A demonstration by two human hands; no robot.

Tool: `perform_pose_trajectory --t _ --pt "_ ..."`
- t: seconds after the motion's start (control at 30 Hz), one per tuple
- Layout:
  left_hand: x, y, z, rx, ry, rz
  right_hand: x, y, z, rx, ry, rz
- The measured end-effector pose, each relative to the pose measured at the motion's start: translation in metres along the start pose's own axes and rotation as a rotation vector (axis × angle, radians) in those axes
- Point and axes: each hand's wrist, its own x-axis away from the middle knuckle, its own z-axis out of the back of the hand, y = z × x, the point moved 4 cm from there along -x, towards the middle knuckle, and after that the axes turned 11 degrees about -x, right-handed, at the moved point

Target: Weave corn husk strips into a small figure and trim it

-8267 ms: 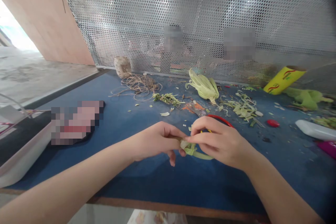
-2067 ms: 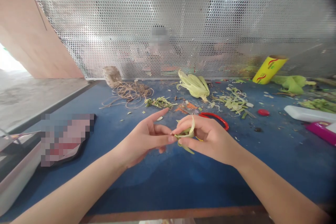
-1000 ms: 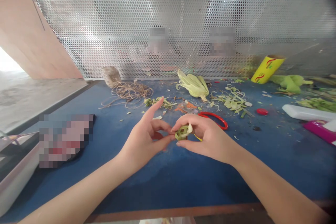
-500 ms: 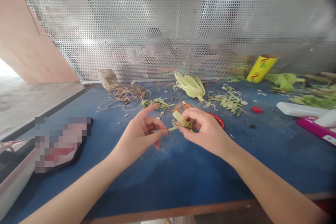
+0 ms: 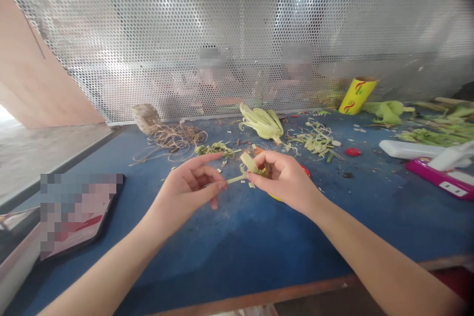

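Note:
My left hand pinches the end of a thin pale green husk strip between thumb and fingertip, its index finger stretched out above. At the strip's other end, my right hand is closed on a curled, looped part of it. The right fingers partly hide that loop. Behind and below the right hand, red and yellow edges of an object peek out, mostly covered. Beyond the hands lies a bundle of pale corn husks. Shredded green scraps lie just past my left fingers.
Blue tabletop ends at a perforated metal screen. Tangled twine lies at back left, a tablet-like device at left. Toward the right are a yellow tube, husk shreds, a red cap and a purple-and-white power strip.
The view has shifted slightly, so the scene sits a little further left. Both hands keep their grip on the strip, with about the same gap between them.

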Motion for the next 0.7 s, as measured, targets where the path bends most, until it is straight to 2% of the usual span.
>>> perform_pose_trajectory --t 0.07,0.17,0.3,0.47,0.6,0.7 --pt "0.0 0.0 0.0 -0.005 -0.012 -0.032 0.0 -0.002 -0.003 -0.013 -0.051 0.006" --pt "0.001 -0.003 -0.006 -0.014 -0.095 -0.059 0.002 -0.006 -0.009 -0.056 -0.126 -0.024" --pt "0.002 -0.009 -0.014 -0.072 -0.178 -0.067 0.004 -0.005 -0.014 -0.103 -0.163 -0.044" --pt "-0.001 -0.015 -0.017 -0.027 -0.114 -0.012 0.006 0.003 -0.021 -0.117 -0.185 0.029" --pt "-0.004 -0.017 -0.015 -0.027 -0.028 -0.011 0.007 0.004 -0.021 -0.016 -0.152 0.087" --pt "-0.006 -0.021 -0.013 -0.056 -0.014 0.055 0.005 0.003 -0.015 0.082 -0.106 0.107"
